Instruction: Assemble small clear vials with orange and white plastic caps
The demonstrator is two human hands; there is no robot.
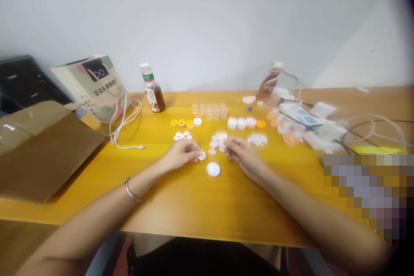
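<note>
My left hand [183, 154] is closed, thumb and fingers pinching a small white perforated disc [202, 155] above the table. My right hand [244, 155] has its fingertips drawn together against a blurred pile of white perforated discs [217, 140]; what they grip there I cannot make out. One loose white piece [212, 152] lies between the hands. Closer to me is a round white lid [213, 169], flat on the table. Small white knobbed pieces [183, 135] sit beyond my left hand, and another group of white perforated pieces [258, 139] beyond my right.
Behind stand clear cups [210, 110], yellow discs [182, 123] and white caps [241, 123]. Bottles [155, 95] [270, 82] flank them. A cardboard box [48, 146], paper bag [97, 86] and white cable [126, 145] lie left; power strips and cables [323, 129] clutter the right.
</note>
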